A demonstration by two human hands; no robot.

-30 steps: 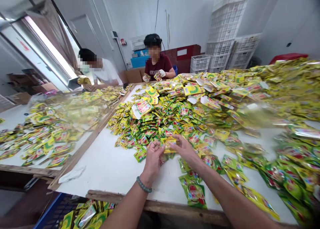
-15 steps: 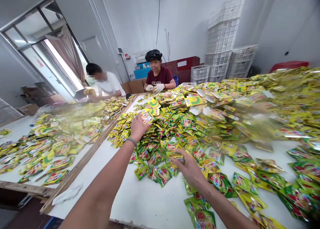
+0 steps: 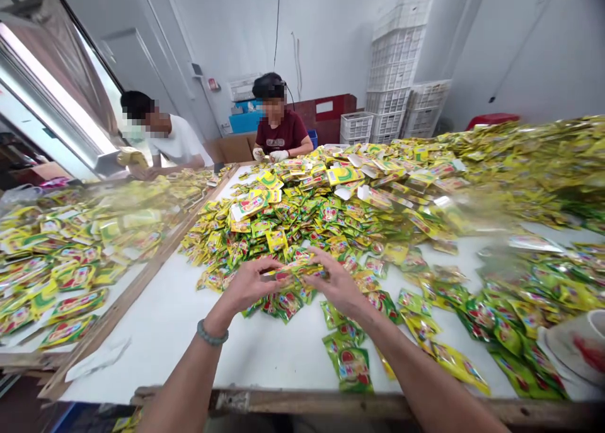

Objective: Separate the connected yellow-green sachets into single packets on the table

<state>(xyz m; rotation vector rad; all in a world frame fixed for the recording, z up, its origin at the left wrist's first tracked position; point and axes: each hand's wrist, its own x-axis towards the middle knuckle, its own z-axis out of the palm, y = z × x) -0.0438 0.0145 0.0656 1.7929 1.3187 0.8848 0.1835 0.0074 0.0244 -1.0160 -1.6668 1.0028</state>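
My left hand [image 3: 250,287], with a beaded bracelet on its wrist, is over the near edge of a big heap of small green and yellow sachets [image 3: 307,219]. Its thumb and fingers close on a sachet [image 3: 282,274]. Facing it, my right hand [image 3: 334,283] has its fingers curled around another sachet [image 3: 307,261]; its exact grip is partly lost among the packets behind. The fingertips of both hands are a short way apart. A yellow carton [image 3: 248,206] with a white side lies on the heap beyond my left hand.
More yellow cartons [image 3: 345,174] lie on the heap. A wooden strip [image 3: 142,275] divides the white table [image 3: 174,332]. A white cup [image 3: 579,345] stands at right, near loose sachets. Two people sit across, one with gloved hands [image 3: 271,155]. White crates [image 3: 394,67] stack behind.
My left hand has drawn back from the carton on the heap towards my right hand. My right hand has shifted slightly up and left in view. The camera has turned right.
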